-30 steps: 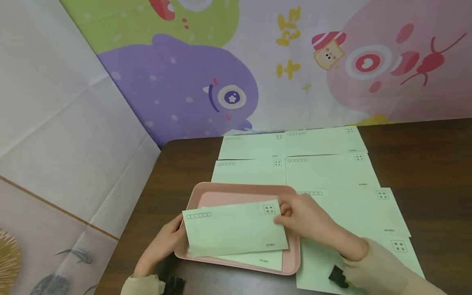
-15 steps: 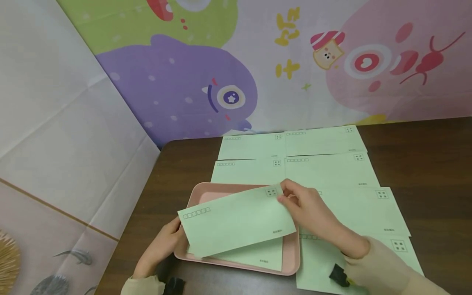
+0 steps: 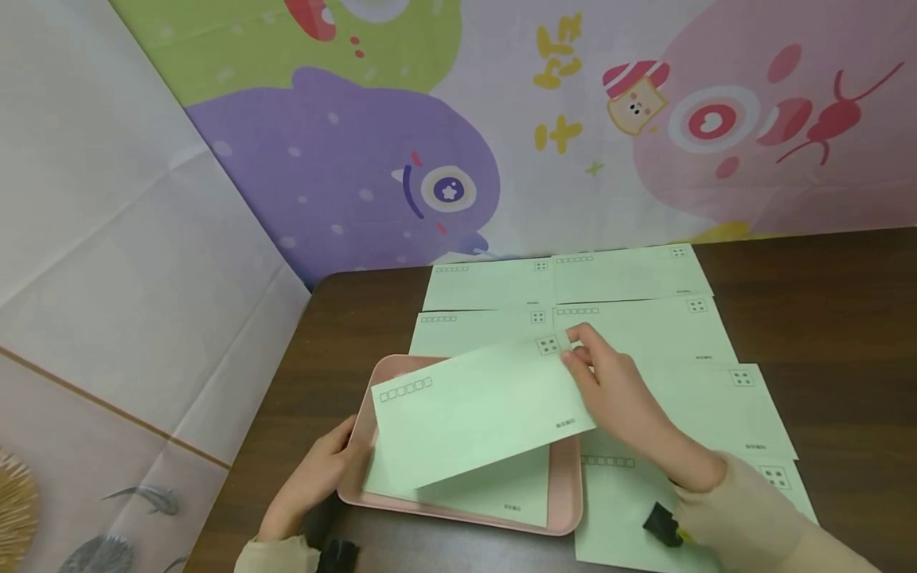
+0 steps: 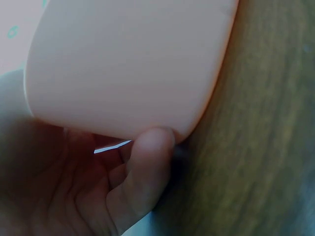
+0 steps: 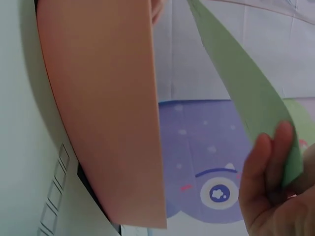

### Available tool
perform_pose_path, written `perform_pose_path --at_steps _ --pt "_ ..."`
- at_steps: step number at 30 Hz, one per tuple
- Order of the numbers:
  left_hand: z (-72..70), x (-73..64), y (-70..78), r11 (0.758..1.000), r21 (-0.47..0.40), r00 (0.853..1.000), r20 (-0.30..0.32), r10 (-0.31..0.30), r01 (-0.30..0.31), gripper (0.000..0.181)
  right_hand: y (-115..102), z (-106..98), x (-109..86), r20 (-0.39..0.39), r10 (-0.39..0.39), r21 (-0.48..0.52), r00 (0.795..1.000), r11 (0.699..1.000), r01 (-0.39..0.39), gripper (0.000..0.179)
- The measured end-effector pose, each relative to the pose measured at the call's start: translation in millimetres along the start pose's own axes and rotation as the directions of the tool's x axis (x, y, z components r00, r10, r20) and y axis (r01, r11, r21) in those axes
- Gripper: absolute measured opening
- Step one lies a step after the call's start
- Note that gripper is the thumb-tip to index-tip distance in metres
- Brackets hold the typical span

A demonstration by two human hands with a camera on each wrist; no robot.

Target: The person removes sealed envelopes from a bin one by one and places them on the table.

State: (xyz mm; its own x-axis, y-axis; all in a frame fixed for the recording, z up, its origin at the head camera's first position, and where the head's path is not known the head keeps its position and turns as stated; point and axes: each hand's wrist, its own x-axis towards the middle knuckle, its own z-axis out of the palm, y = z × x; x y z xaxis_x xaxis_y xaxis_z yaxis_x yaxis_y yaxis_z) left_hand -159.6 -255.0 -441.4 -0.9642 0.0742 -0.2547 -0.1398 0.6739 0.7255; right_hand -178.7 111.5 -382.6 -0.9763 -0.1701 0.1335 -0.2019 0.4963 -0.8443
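Between thumb and fingers my right hand (image 3: 616, 394) pinches the upper right corner of a pale green envelope (image 3: 480, 414). That envelope is tilted, its right end higher, above a pink tray (image 3: 569, 493). In the right wrist view the same envelope (image 5: 246, 88) slants up away from the tray's side (image 5: 103, 108). Below it in the tray lies another envelope (image 3: 501, 493), partly covered. My left hand (image 3: 315, 473) grips the tray's left edge. The left wrist view shows its thumb (image 4: 152, 152) against the tray wall (image 4: 133, 64); the other fingers are partly hidden.
Several more envelopes lie in two columns behind and to the right of the tray, such as one at the back (image 3: 630, 274) and one at the front right (image 3: 645, 517). The dark wooden table (image 3: 831, 318) meets a cartoon-printed cloth (image 3: 344, 175) behind.
My right hand has moved up and right, raising the envelope's right end and then drawing the whole envelope off the tray's left edge. My left hand has stayed at the tray.
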Motion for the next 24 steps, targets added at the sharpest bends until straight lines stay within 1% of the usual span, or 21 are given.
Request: perform_pose_path --at_steps 5,8,11,15,19,22,24 --pt "-0.2 -0.1 1.1 1.000 -0.022 1.000 0.005 -0.012 0.012 0.037 4 -8 4.4 -0.042 0.030 0.029 0.999 0.999 -0.028 0.020" --pt "-0.4 -0.2 1.6 0.999 -0.044 1.000 0.008 -0.013 0.013 0.036 5 -17 7.0 -0.081 0.039 0.037 0.996 0.999 -0.036 0.025" --pt "-0.6 -0.1 2.0 0.999 -0.053 1.000 0.007 -0.008 0.009 0.034 8 -29 10.3 -0.132 0.034 0.037 0.991 0.999 -0.030 0.028" --pt "-0.6 -0.2 1.8 0.999 -0.035 1.000 -0.006 -0.004 0.004 0.034 13 -50 16.0 -0.210 0.040 0.038 0.977 0.999 -0.032 0.031" --pt "-0.3 -0.7 2.0 1.000 -0.017 1.000 -0.013 -0.002 0.001 0.035 15 -69 19.8 -0.277 0.096 0.060 0.956 0.995 -0.082 0.035" --pt "0.0 -0.7 2.6 1.000 -0.011 1.000 -0.013 -0.003 0.003 0.036 15 -78 20.2 -0.294 0.155 0.105 0.943 0.986 -0.129 0.036" --pt "0.1 -0.1 3.0 1.000 -0.007 1.000 -0.013 -0.004 0.004 0.037 15 -84 20.3 -0.290 0.186 0.148 0.939 0.978 -0.148 0.035"
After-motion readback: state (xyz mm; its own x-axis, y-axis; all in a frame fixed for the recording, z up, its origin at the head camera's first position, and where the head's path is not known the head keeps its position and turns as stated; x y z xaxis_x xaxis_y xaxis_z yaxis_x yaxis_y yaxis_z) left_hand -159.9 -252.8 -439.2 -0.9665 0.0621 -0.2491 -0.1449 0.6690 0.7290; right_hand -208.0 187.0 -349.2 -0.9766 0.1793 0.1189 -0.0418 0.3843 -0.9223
